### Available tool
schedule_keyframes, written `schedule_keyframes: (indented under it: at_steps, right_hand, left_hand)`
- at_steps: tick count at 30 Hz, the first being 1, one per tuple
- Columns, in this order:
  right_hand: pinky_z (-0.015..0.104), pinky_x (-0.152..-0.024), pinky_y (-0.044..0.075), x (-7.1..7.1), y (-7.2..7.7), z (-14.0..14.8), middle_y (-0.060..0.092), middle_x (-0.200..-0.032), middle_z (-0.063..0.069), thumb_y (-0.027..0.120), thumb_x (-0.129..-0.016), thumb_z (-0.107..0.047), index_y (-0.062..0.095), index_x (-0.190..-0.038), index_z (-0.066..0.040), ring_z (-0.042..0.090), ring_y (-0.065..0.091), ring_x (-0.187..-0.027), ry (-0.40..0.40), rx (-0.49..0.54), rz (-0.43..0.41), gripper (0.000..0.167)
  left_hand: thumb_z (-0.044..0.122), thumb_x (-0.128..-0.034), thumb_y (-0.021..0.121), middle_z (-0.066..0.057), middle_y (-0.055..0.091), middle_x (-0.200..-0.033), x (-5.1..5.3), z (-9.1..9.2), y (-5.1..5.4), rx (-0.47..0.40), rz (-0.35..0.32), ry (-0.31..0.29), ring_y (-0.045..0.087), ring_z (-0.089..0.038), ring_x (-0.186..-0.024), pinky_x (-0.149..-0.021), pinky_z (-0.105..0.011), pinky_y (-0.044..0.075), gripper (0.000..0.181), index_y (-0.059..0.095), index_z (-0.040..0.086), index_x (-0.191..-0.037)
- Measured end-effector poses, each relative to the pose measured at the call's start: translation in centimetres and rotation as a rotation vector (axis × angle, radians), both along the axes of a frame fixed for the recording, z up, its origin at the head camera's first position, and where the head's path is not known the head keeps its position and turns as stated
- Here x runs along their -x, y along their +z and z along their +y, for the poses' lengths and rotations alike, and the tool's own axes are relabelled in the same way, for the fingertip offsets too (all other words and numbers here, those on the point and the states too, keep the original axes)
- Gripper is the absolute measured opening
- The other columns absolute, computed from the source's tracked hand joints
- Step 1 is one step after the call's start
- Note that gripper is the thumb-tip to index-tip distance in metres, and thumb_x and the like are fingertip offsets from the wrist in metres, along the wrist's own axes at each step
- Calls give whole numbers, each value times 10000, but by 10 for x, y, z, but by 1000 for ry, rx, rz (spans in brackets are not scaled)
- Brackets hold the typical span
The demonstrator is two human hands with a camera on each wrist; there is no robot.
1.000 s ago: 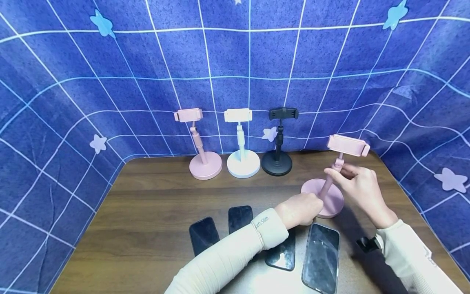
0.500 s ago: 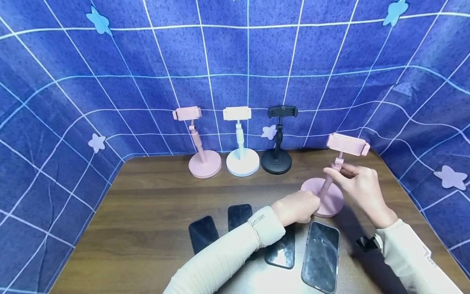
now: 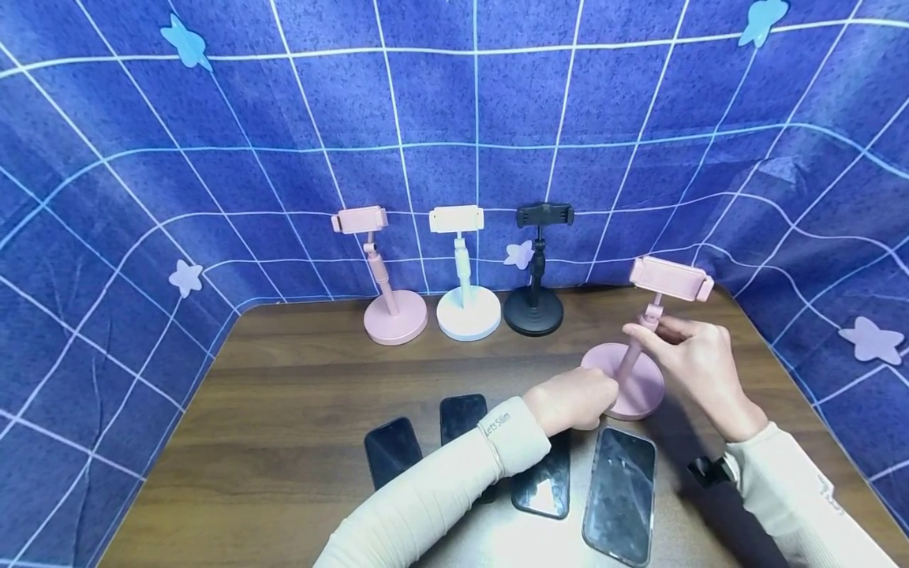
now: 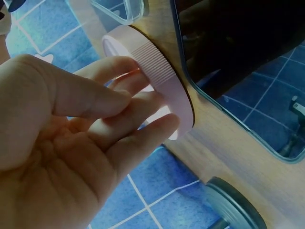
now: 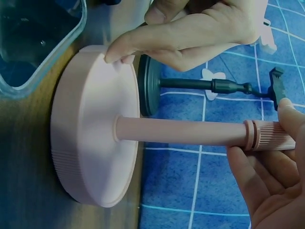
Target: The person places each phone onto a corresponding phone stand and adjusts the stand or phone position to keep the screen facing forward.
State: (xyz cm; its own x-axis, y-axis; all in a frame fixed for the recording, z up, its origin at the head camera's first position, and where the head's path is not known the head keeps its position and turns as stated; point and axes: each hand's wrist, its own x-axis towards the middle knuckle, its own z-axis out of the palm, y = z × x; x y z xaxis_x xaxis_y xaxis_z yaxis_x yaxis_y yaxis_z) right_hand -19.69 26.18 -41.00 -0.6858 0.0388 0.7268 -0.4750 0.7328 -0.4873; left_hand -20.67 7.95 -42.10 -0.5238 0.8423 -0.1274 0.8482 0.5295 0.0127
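In the head view, a pink phone stand (image 3: 671, 279) stands at the right side of the table. My right hand (image 3: 699, 363) pinches the upper part of its pole between thumb and fingers. The left hand (image 3: 574, 398) reaches across to the front left of the round base (image 3: 645, 388). Seen from the left wrist, the slightly bent fingers of that hand (image 4: 95, 119) rest on the base (image 4: 159, 62), the thumb held off it. The right wrist view shows the left fingertips at the rim of the base (image 5: 71, 129) and the right hand (image 5: 276, 181) around the ribbed collar (image 5: 274, 135).
A pink stand (image 3: 395, 317), a white stand (image 3: 469, 313) and a black stand (image 3: 534, 313) line the table's back edge, before a blue grid-patterned cloth (image 3: 440, 95). Several dark phones lie in front, one (image 3: 619, 497) just before the held stand; the left sleeve (image 3: 426, 493) partly covers others.
The left hand has shifted slightly left along the base. My right hand keeps its hold on the pole, and the stand stays in nearly the same place.
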Motion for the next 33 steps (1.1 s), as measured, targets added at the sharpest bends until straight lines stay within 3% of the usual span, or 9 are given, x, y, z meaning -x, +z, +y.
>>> schedule_keyframes:
  at_steps: [7, 11, 18, 29, 33]
  right_hand:
    - [6, -684, 412, -1, -3, -1, 784, -807, 109, 896, -784, -123, 827, -974, -78, -291, 545, -806, 9, 61, -90, 208]
    - [37, -660, 415, -1, -4, -1, 788, -799, 75, 881, -808, -156, 823, -933, -103, -286, 527, -764, -4, 19, -102, 147]
    - [126, -556, 388, -4, -8, -2, 767, -736, 2, 856, -846, -233, 813, -878, -173, -183, 500, -616, -24, -32, -153, 80]
    - [156, -570, 431, -6, -14, 0, 767, -721, 34, 820, -877, -242, 785, -860, -140, -313, 435, -714, -32, -86, -153, 109]
    - [179, -585, 456, -8, -18, 1, 764, -714, 39, 815, -875, -214, 775, -842, -131, -253, 497, -705, -33, -111, -135, 98]
  left_hand:
    - [129, -891, 739, 71, 684, -880, -2, -3, 0, 3, 13, 3, 621, -57, -763, -698, -210, 530, 67, 752, 195, -889]
    - [170, -885, 744, 78, 687, -942, -6, -4, 0, 21, 22, 35, 634, -65, -813, -731, -246, 558, 42, 739, 211, -875]
    - [204, -876, 757, 104, 645, -912, -11, -5, 0, 29, 6, 85, 616, -64, -781, -696, -262, 560, 115, 670, 218, -802]
    - [195, -890, 740, 103, 641, -870, -15, -6, 1, 29, -28, 127, 608, -73, -724, -656, -286, 559, 113, 669, 217, -805]
    - [189, -912, 713, 85, 655, -871, -19, -8, 5, 37, -56, 151, 606, -82, -714, -654, -299, 560, 105, 681, 212, -815]
